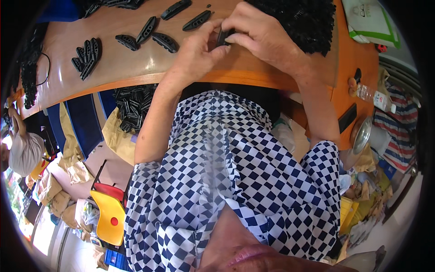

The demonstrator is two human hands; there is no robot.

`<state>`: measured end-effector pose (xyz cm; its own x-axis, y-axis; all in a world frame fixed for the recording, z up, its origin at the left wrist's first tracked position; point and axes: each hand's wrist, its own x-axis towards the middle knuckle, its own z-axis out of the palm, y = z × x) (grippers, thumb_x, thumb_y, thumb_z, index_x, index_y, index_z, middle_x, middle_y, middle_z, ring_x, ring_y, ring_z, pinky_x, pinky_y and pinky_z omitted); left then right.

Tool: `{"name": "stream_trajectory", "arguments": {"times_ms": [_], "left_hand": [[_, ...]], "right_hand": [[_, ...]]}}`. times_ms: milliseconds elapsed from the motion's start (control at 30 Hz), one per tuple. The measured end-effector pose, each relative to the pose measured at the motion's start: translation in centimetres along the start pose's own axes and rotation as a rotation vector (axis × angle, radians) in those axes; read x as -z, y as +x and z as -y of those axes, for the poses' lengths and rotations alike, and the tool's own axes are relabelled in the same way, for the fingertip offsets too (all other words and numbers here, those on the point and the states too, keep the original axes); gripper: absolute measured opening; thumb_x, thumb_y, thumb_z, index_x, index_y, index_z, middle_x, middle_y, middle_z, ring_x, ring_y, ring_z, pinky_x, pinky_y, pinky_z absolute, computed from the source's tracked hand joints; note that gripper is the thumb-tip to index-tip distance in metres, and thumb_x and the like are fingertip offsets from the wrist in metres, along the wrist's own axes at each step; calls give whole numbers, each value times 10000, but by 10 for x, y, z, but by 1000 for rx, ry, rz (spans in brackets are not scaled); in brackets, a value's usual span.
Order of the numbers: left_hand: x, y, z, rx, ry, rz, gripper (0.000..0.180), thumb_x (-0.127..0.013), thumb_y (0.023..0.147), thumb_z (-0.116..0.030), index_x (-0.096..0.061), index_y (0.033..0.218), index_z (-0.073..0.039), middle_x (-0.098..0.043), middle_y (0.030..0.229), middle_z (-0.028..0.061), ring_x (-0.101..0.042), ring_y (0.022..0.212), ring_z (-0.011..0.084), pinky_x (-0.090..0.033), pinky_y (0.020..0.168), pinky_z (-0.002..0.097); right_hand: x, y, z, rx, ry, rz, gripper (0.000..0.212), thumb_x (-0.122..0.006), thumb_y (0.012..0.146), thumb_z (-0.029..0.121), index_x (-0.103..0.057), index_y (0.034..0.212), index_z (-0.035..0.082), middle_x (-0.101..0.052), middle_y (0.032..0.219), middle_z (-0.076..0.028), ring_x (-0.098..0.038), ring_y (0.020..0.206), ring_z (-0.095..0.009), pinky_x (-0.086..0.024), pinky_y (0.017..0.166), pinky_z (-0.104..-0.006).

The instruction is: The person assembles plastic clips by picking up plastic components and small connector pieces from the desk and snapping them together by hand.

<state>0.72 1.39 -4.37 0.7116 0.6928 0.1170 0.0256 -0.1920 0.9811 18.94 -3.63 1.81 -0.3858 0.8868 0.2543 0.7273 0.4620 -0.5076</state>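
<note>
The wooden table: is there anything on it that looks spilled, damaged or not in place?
Nothing plainly spilled or damaged shows on the table. A tiny dark bit near a curved black piece looks odd because it is far smaller; I cannot identify it.

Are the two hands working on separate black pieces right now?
No, the left hand and the right hand are together at one black piece.

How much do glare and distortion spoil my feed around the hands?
Head view: fisheye curves the table's front edge; pale glare streaks the tabletop near the loose black plastic pieces; the lower-left background is blown out; left hand and right hand read clearly, but partly cover the dark piece between them.
</note>
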Motion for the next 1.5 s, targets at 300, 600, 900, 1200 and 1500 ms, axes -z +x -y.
{"name": "stream_trajectory", "arguments": {"times_ms": [300,600,900,1200,1500], "left_hand": [[0,14,-18,193,-446,-78,637,-601,889,9,-282,1439,-37,-629,980,101,-641,828,147,-541,718,252],[3,26,-27,210,-421,-63,540,-613,886,24,-378,1356,-101,-603,1091,69,-602,958,128,-527,776,253],[24,52,-46,122,598,108,194,-600,902,-151,-526,1076,-107,-606,765,114,-622,721,279,-477,606,347],[40,113,-18,-403,1093,-32,195,-631,858,-128,-579,1044,-96,-588,821,104,-604,773,295,-501,683,367],[40,142,-18,-365,1267,-41,176,-547,769,-23,-594,939,-13,-572,981,147,-549,968,298,-459,835,390]], "right_hand": [[-38,3,-7,-559,1193,-285,410,-622,920,141,-479,1262,-34,-654,1081,-111,-628,950,-146,-524,775,-241],[-37,14,1,-658,1228,-448,342,-599,909,62,-497,1210,-65,-664,1039,-124,-647,875,-138,-558,677,-244],[12,20,-73,-313,-435,-353,158,-710,783,173,-663,909,90,-645,947,-28,-585,824,-210,-414,675,-328],[-3,39,-85,-310,-757,-235,144,-751,726,197,-670,786,95,-559,836,7,-514,806,-192,-384,697,-347],[2,31,-68,-143,-630,-457,113,-720,755,103,-653,845,91,-641,918,10,-580,861,-161,-411,691,-310]]}}
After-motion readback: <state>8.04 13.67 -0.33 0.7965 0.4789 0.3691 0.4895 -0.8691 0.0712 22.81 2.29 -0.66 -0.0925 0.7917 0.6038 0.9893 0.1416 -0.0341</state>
